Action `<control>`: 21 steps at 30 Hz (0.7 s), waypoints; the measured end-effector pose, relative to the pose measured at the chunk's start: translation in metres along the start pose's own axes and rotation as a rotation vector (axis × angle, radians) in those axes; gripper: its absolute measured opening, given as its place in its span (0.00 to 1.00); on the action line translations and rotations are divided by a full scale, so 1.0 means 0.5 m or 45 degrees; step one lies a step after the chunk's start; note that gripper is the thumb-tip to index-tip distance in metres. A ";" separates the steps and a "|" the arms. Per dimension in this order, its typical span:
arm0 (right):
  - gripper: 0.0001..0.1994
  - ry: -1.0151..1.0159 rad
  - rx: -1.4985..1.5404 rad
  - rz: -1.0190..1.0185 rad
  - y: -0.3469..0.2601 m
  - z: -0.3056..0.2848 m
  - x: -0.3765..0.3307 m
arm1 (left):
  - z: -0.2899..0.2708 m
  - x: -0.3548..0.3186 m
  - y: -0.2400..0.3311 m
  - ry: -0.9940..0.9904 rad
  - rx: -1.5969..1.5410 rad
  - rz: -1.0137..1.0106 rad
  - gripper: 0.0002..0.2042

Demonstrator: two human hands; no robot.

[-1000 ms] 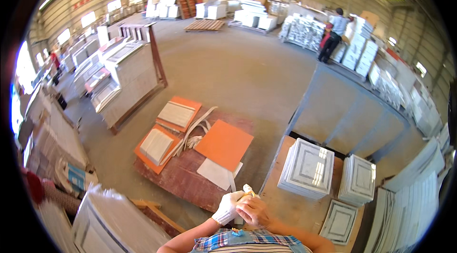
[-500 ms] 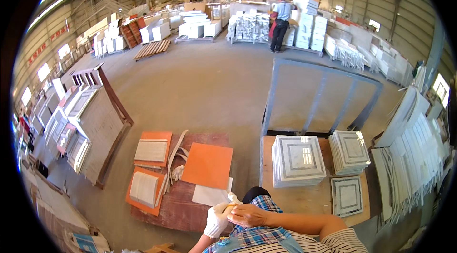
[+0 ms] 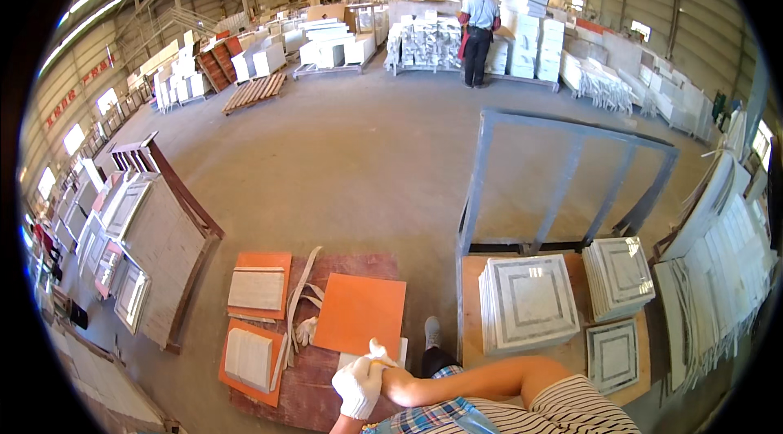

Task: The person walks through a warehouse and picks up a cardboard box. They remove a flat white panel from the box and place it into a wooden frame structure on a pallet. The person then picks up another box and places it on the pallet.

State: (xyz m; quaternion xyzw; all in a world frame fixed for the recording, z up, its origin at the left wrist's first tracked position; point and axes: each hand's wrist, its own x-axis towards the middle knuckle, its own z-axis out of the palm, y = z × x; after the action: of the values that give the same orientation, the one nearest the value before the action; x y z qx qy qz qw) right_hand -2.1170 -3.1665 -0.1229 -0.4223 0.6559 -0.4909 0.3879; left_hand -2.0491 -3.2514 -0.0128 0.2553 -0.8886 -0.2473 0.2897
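Note:
My left hand [image 3: 356, 389], in a white knitted glove, is curled closed at the lower middle. It grips what looks like a second white glove [image 3: 378, 350] with a yellowish edge, whose tip sticks up. Pressed against it is my bare right hand [image 3: 398, 386]; its fingers are hidden behind the white cloth and my left hand. Just beyond the hands lies a square orange sheet [image 3: 360, 312], over a whitish sheet [image 3: 349, 360] on a dark red board [image 3: 310, 385]. Left of the orange sheet are a crumpled white glove [image 3: 306, 331] and pale straps [image 3: 300, 291].
Two orange sheets with pale slabs [image 3: 257, 287] lie at the board's left. Stacks of framed-pattern stone tiles [image 3: 534, 295] stand on a wooden pallet [image 3: 522, 356] by a grey metal frame [image 3: 563, 181]. Leaning slabs [image 3: 163, 254] stand left. Another person [image 3: 479, 34] stands far off by stacked white boxes.
The scene sits lower in the picture as my head has tilted. My right fingers have gone from plain sight to behind the white cloth. My shoe now shows.

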 end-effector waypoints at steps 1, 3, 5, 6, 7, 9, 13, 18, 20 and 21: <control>0.13 0.111 0.382 0.078 0.048 -0.004 0.040 | 0.036 0.051 -0.001 -0.041 -0.004 0.072 0.11; 0.14 0.263 0.761 0.094 0.132 -0.045 0.128 | 0.122 0.159 0.001 -0.085 0.058 0.324 0.12; 0.18 0.360 0.316 -0.212 0.164 -0.140 0.221 | 0.191 0.248 -0.006 -0.139 0.129 0.361 0.13; 0.20 0.415 -0.142 -0.362 0.182 -0.219 0.284 | 0.227 0.313 -0.002 -0.142 0.149 0.358 0.14; 0.24 0.499 -0.506 -0.475 0.201 -0.272 0.335 | 0.253 0.369 0.001 -0.053 0.106 0.392 0.15; 0.26 0.261 -0.828 -0.627 0.091 -0.417 0.390 | 0.286 0.459 -0.016 -0.114 0.219 0.319 0.14; 0.22 0.156 -0.601 -0.228 0.195 -0.569 0.516 | 0.357 0.642 0.027 -0.115 0.213 0.428 0.13; 0.19 0.324 0.846 0.025 0.014 -0.742 0.595 | 0.378 0.772 0.096 0.055 0.167 0.500 0.13; 0.20 0.264 1.810 0.192 -0.066 -0.786 0.608 | 0.397 0.806 0.104 0.052 0.144 0.492 0.10; 0.21 0.157 2.070 0.151 -0.091 -0.813 0.619 | 0.403 0.821 0.110 0.065 0.137 0.500 0.08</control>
State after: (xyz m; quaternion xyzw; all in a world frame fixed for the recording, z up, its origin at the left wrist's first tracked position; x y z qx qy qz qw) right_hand -2.5906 -3.3347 -0.0195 0.0543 0.1362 -0.8144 0.5614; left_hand -2.4832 -3.3965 0.0361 0.0985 -0.9256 -0.1317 0.3409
